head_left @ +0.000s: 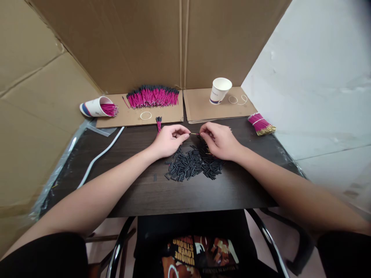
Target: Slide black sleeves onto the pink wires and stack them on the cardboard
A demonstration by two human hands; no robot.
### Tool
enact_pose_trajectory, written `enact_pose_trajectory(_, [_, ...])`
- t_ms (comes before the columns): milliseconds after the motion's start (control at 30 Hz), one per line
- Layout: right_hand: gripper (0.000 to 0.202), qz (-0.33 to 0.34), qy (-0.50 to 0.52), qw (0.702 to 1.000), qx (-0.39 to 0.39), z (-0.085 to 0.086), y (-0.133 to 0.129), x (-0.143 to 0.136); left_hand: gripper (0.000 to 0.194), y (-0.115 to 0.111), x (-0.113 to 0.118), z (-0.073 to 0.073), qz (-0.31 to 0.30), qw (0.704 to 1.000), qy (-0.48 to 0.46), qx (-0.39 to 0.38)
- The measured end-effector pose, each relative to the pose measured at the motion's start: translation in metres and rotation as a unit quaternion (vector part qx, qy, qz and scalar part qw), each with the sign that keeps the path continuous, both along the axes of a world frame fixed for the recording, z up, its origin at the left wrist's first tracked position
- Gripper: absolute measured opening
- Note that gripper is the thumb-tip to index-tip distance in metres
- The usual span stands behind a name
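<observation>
Above the middle of the dark table, my two hands meet fingertip to fingertip. My right hand (pixel 220 141) is closed in a pinch on a thin magenta wire, whose gold pin (pixel 194 133) points left. My left hand (pixel 169 140) pinches a small black sleeve (pixel 189 133) at the tip of that pin; the fingers mostly hide it. Below both hands lies a loose pile of short black sleeves (pixel 189 164). More gold-ended wires show partly under my right hand. Just behind my left hand lies a small bunch of black-tipped magenta wires (pixel 159 120).
A wide heap of black-tipped wires (pixel 153 96) lies on cardboard (pixel 171 114) at the back. A tipped paper cup (pixel 94 107) holds wires at left. An upright cup (pixel 220 90) and rubber bands (pixel 238 100) are back right. A banded wire bundle (pixel 261 123) lies right; a white cable (pixel 101 154) left.
</observation>
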State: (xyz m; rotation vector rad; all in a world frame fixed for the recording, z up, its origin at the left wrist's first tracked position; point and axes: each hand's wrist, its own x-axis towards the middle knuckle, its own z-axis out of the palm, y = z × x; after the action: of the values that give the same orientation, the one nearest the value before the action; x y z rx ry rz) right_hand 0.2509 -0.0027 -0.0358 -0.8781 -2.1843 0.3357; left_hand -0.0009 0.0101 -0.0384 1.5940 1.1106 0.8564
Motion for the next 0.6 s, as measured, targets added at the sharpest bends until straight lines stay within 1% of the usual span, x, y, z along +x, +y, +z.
enact_pose_trajectory(600, [0.008, 0.006, -0.013, 1.0, -0.003, -0.0001, 0.0012, 0.0013, 0.019, -0.0012, -0.0006, -0.0018, -0.008, 0.999, 0.013, 0.03])
